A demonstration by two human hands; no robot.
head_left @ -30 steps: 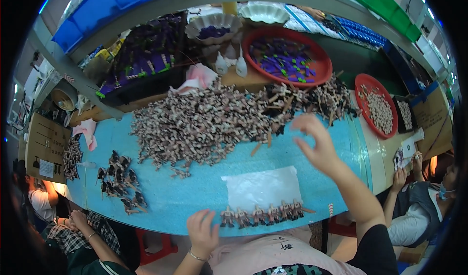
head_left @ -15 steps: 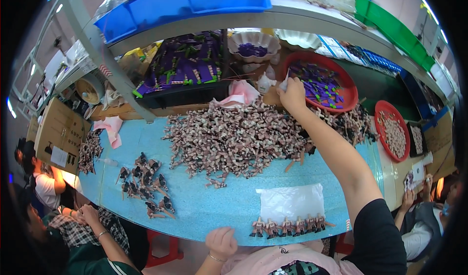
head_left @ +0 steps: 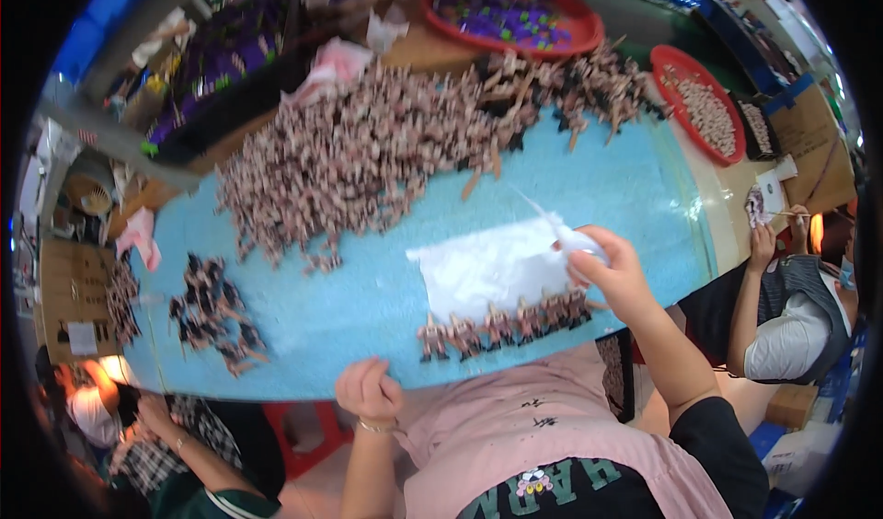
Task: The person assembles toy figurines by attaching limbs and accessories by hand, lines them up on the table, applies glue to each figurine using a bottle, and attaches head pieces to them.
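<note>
My right hand (head_left: 614, 271) grips a small white squeeze bottle (head_left: 581, 242) with a long thin nozzle, tilted up and to the left. It is above the right end of a white plastic sheet (head_left: 487, 266) on the blue table. Along the sheet's near edge lies a row of several small brown-and-black figures (head_left: 499, 328), just below the bottle. My left hand (head_left: 370, 394) is curled into a fist at the table's near edge, left of the row, and nothing shows in it.
A big heap of small pinkish-brown parts (head_left: 340, 142) covers the table's far side. Darker assembled pieces (head_left: 213, 309) lie at left. Red trays (head_left: 589, 42) of parts stand behind and at far right. Co-workers sit at both sides.
My right hand has come back from beside the red tray to the plastic sheet, bringing the squeeze bottle. The view has tilted down; my left hand stays a fist near the edge.
</note>
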